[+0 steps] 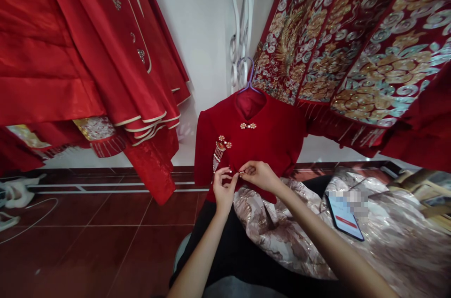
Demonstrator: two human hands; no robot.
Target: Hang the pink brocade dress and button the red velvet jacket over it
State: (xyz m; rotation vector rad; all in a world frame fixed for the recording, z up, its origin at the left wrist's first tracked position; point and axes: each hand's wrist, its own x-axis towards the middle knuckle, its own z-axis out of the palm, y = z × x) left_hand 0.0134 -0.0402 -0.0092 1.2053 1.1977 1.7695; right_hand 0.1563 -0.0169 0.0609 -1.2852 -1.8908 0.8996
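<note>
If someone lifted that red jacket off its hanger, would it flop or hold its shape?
Probably floppy: the red jacket drapes from its hanger and bunches where the left hand and right hand pinch a clasp. It looks fairly light, since a thin hanger carries it. The beaded tassel would likely swing and could snag.

Two hands [224, 188] [259, 175]; one jacket [262, 141]; one phone [343, 217]

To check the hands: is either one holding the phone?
No, the left hand and right hand pinch the red top; the phone lies apart.
</note>
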